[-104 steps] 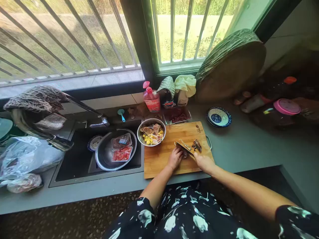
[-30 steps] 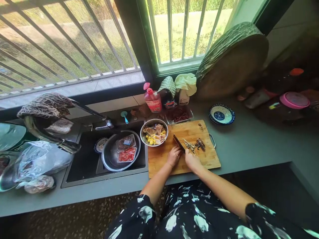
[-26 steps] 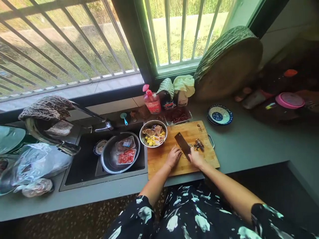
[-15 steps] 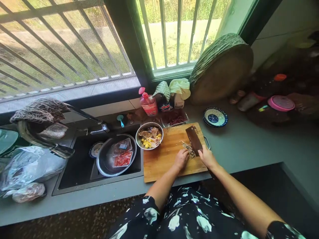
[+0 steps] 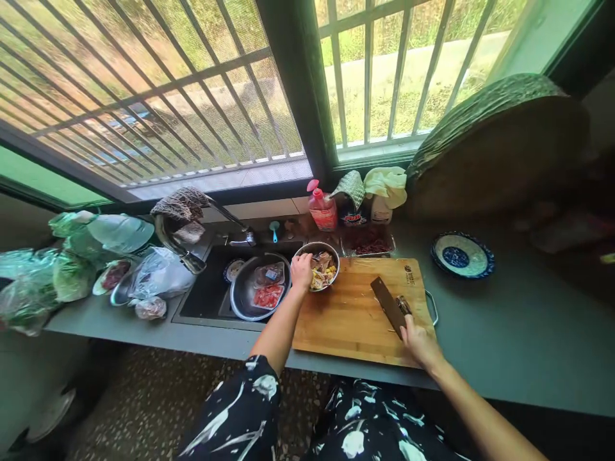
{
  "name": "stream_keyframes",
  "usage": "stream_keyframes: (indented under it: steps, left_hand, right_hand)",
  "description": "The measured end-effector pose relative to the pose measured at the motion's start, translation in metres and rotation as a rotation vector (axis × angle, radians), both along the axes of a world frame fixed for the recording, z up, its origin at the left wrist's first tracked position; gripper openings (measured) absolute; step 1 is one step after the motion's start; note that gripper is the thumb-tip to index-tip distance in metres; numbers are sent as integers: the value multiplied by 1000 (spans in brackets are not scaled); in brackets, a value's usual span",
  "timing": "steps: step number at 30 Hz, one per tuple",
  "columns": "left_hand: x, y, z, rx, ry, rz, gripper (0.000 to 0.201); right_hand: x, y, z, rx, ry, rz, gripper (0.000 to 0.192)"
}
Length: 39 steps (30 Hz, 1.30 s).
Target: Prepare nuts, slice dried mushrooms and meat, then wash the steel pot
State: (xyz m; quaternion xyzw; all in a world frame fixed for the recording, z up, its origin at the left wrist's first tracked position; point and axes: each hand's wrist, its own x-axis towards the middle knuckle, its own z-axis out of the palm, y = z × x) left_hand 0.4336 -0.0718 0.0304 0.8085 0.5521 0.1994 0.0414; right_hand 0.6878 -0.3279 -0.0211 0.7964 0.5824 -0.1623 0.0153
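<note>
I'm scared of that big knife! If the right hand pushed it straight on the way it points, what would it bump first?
Probably the small steel bowl of food. The right hand aims the dark cleaver up-left over bare wooden cutting board.

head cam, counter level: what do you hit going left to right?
Green bags → tap → steel basin in the sink → left hand at the steel bowl → cutting board → cleaver held by the right hand → blue patterned dish.

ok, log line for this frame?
left hand: at bowl rim | right hand: grips cleaver on board | scraps beside blade
</note>
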Motion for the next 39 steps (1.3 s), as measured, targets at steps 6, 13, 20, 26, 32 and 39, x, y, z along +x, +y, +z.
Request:
stream_keyframes:
  steps: [6, 13, 20, 26, 32, 39]
  left_hand:
    - [-8, 34, 12, -144, 442, -100, 22]
    - [-42, 42, 23, -306, 173, -86, 10]
    - [-57, 42, 30, -683, -566, 24, 28]
    - [-38, 17, 34, -1084, -1025, -38, 45]
    - [35, -56, 12, -1281, -1012, -190, 39]
    - [104, -120, -54, -826, -646, -292, 14]
  right_hand:
    - [8, -3, -12, 20, -44, 8, 19]
    - [2, -5, -24, 54, -152, -24, 23]
    - [-14, -4, -16, 10, -218, -124, 20]
    - [-28, -1, -5, -3, -207, -185, 24]
    - [-31, 2, 6, -49, -154, -247, 26]
    - [-33, 3, 16, -85, -103, -287, 28]
